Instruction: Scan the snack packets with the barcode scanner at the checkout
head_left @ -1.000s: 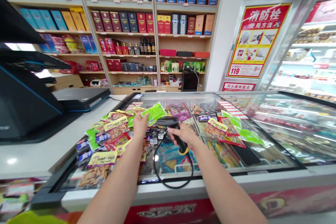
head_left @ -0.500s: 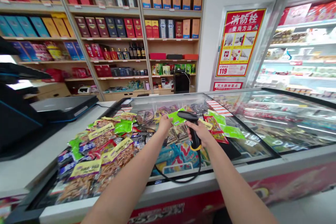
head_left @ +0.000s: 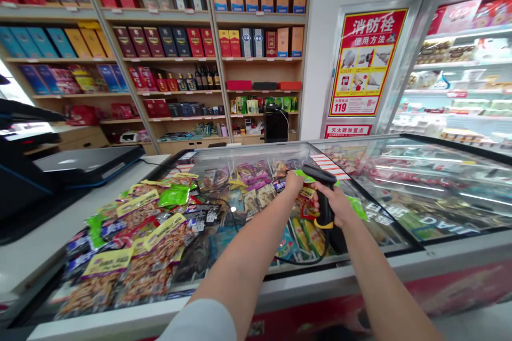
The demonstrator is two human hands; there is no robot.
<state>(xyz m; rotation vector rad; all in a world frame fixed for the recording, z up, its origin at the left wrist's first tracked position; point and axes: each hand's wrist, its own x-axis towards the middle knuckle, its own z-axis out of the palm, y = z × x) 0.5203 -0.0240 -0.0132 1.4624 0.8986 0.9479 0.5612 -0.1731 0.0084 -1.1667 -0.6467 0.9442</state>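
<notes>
My right hand (head_left: 336, 205) grips a black and yellow barcode scanner (head_left: 325, 203) by its handle, its head tilted toward my left hand. A cable hangs from the scanner's base. My left hand (head_left: 294, 183) is closed at a bright green snack packet (head_left: 304, 176), which is partly hidden behind the scanner head. Beneath the hands lie red and yellow packets (head_left: 307, 203) and another green packet (head_left: 357, 206) on the freezer's glass top. Left of my arms spreads a pile of snack bags (head_left: 150, 248), several with yellow header labels, with a green packet (head_left: 174, 195) among them.
The glass-topped freezer (head_left: 236, 157) shows packaged goods under its lid. A counter (head_left: 38, 248) with a flat black-edged device (head_left: 90, 162) stands at left. Shelves of boxes and bottles (head_left: 172, 42) line the back wall. A lit chiller (head_left: 468, 74) is at right.
Both hands and the scanner have moved right, toward the red and green packets. The left hand has carried the green packet along, now closer under the scanner head.
</notes>
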